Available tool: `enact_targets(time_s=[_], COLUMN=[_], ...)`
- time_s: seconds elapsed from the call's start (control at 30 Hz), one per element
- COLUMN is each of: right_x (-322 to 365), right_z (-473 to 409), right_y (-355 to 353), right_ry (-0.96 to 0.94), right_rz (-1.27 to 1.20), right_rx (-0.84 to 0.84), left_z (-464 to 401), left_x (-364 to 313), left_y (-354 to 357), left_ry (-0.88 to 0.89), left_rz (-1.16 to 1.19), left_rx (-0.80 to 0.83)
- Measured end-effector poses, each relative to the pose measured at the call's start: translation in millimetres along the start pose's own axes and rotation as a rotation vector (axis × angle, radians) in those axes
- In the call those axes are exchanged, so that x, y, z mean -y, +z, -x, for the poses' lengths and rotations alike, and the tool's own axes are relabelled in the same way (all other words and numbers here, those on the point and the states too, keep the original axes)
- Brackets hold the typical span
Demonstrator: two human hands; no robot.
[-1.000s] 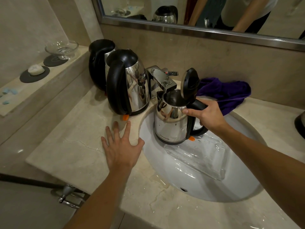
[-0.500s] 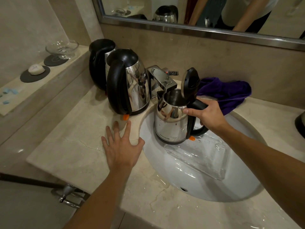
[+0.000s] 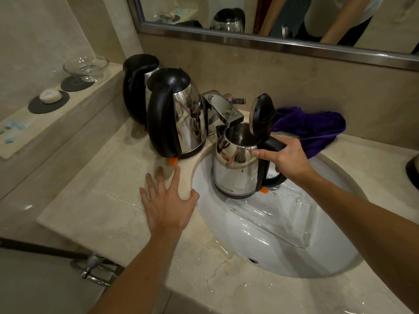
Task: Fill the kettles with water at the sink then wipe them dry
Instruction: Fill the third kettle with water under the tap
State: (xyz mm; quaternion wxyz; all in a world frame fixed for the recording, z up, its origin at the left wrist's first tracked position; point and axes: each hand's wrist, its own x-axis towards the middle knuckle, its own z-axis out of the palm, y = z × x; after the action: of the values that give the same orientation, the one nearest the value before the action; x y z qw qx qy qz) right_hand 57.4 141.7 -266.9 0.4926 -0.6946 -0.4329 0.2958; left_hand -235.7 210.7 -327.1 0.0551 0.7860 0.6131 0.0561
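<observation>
Right grip [image 3: 288, 157] clenches the open steel kettle's [image 3: 235, 173] handle under the faucet [image 3: 223, 109]; left grip [image 3: 169, 200] rests flat, released, on the bench [image 3: 95, 200].

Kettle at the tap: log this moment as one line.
step: filling | right hand: grips kettle handle, lid open, under tap | left hand: flat on counter | cloth: unused

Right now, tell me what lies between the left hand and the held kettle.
Head view: only bare counter edge and sink rim between left hand and kettle.
</observation>
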Motion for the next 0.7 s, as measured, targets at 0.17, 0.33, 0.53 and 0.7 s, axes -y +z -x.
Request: enact_targets(time_s=[0.17, 0.33, 0.53, 0.7], right_x=[0.1, 2.0, 0.0, -0.3], right_z=[-0.5, 0.5, -0.8, -0.6], right_y=[-0.3, 0.5, 0.2, -0.5], right_ry=[0.006, 0.024, 0.031, 0.011], right_rz=[0.002, 0.006, 0.005, -0.013], right_rx=[-0.002, -0.002, -0.006, 0.001], left_z=[0.2, -0.1, 0.5, 1.0], left_x=[-0.4, 0.2, -0.7, -0.6], left_y=[0.8, 1.3, 0.0, -1.1], left_ry=[-0.002, -0.003, 0.001, 0.002], left_rz=[0.001, 0.000, -0.003, -0.009], left_rx=[-0.014, -0.011, -0.013, -0.010])
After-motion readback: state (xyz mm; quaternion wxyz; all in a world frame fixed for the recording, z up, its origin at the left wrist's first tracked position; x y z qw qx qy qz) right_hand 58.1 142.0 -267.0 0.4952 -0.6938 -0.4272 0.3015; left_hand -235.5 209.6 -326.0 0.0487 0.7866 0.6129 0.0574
